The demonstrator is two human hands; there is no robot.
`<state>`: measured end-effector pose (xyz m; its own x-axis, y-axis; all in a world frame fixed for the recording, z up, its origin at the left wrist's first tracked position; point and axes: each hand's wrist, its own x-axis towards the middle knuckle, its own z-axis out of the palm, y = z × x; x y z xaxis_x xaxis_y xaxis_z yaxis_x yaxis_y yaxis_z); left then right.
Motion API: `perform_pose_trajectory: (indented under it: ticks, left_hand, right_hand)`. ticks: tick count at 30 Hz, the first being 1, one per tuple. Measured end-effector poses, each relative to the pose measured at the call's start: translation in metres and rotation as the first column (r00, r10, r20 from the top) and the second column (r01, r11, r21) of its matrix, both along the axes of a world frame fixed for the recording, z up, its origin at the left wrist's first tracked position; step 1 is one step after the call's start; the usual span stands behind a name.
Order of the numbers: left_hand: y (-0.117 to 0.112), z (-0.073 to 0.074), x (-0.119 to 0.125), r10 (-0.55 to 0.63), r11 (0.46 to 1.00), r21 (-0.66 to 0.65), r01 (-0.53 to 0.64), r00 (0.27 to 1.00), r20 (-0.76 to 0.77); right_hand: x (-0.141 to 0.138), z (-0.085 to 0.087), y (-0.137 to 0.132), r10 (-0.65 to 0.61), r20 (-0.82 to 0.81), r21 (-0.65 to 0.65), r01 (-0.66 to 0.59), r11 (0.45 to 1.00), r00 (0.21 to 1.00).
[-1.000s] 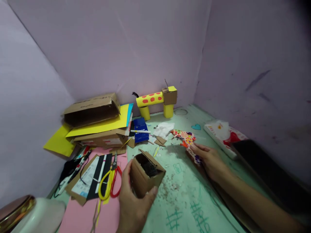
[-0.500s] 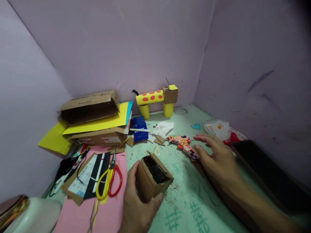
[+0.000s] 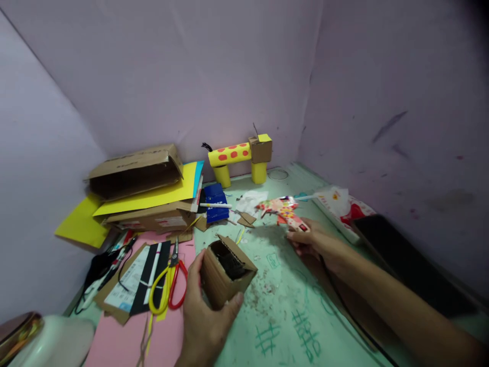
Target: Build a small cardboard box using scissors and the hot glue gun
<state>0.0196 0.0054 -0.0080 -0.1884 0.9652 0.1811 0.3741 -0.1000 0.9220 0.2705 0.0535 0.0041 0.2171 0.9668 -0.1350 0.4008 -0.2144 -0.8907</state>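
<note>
My left hand point(image 3: 208, 318) is closed around a small cardboard box point(image 3: 225, 272), its open top tilted up and its inside dark. In my right hand point(image 3: 315, 242) is a glue gun point(image 3: 284, 210) with a colourful flower pattern, gripped by the handle. The gun's nozzle points left, a glue stick extends from its back, and a dark cord runs down past my forearm. Red-and-yellow-handled scissors point(image 3: 168, 285) lie left of my left hand on pink paper point(image 3: 126, 336).
A yellow paper giraffe-like figure point(image 3: 233, 154) with red spots stands by the back wall. Larger cardboard boxes point(image 3: 137, 173) and yellow sheets are stacked at the left. Cardboard scraps point(image 3: 246, 219) and crumpled tissue point(image 3: 252, 201) lie mid-table. A dark flat object point(image 3: 405, 265) is at the right.
My right hand has closed on the glue gun's handle and lifted it from the table. My left hand still holds the small box; the view has shifted slightly.
</note>
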Motion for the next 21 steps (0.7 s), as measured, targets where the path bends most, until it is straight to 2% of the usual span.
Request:
perform_pose_trajectory:
  ticks: [2,4,6,8,11,13,16,19,21]
  left_hand:
    - [0.003,-0.002,-0.006,-0.022,1.0,0.004,0.022,1.0,0.006]
    - [0.006,-0.004,-0.01,-0.049,0.999,0.007,0.049,0.998,0.027]
    - [0.007,-0.006,-0.012,-0.059,0.998,0.004,0.059,0.997,0.046]
    - [0.007,-0.007,-0.011,-0.037,0.999,0.006,0.037,0.998,0.052]
    - [0.006,-0.005,-0.008,0.006,1.0,0.017,-0.007,0.999,0.054]
    - [0.006,-0.003,-0.006,0.019,1.0,0.017,-0.02,0.999,0.047]
    - [0.007,-0.001,-0.005,0.038,0.999,0.017,-0.039,0.997,0.06]
    - [0.008,0.0,-0.003,0.059,0.997,0.037,-0.062,0.995,0.08]
    - [0.008,0.0,-0.003,0.083,0.995,0.055,-0.086,0.995,0.055]
  right_hand:
    - [-0.002,0.003,-0.017,0.019,-0.161,0.089,-0.005,0.996,0.987]
    - [-0.004,0.005,-0.032,0.064,-0.44,0.191,0.024,0.981,0.896]
    - [-0.006,0.006,-0.042,0.133,-0.615,0.187,-0.02,0.982,0.777]
    - [-0.008,0.009,-0.047,0.204,-0.681,0.168,-0.121,0.978,0.703]
    - [-0.009,0.014,-0.054,0.258,-0.701,0.19,-0.175,0.966,0.664]
    - [-0.01,0.016,-0.06,0.223,-0.702,0.126,-0.19,0.974,0.676]
    - [-0.013,0.016,-0.067,0.207,-0.65,0.03,-0.247,0.969,0.732]
    - [-0.014,0.014,-0.069,0.319,-0.534,0.116,-0.306,0.945,0.783]
    - [-0.014,0.013,-0.069,0.38,-0.447,0.12,-0.366,0.923,0.81]
